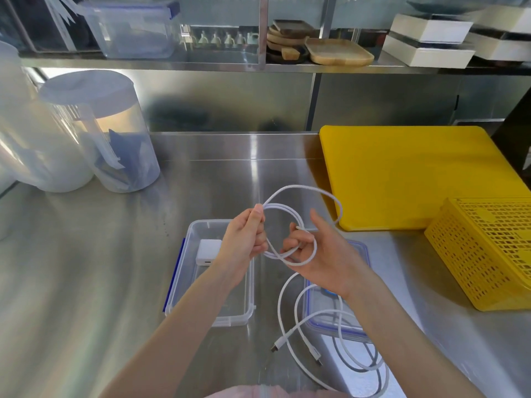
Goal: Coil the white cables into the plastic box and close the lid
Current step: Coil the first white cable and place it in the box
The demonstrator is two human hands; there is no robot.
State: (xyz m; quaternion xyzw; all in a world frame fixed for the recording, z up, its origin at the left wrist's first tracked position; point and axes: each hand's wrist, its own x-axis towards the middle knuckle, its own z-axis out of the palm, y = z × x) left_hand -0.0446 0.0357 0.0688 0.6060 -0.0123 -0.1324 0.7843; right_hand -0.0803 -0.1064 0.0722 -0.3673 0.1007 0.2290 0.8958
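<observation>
Your left hand [244, 237] grips the white cable [301, 193] in a closed fist, thumb pressed on top where the loops meet. Your right hand [319, 254] is half open: the curled fingers hook the lower part of the coil, and one cable end projects past the fingertips. The coil hangs between both hands, above the bench [86, 268].

Directly below your left hand sits the plastic box [244, 314], open, with blue clips along its left edge and a white charger block [209, 251] inside at the far end. Just right of the box lies the lid [330, 326], flat on the bench. A second white cable [290, 328] lies loosely looped across the lid and the bench, both connectors exposed.

Farther right are a yellow cutting board [402, 173] and a yellow perforated basket [488, 254]. Far left stand clear plastic jugs [115, 139].
</observation>
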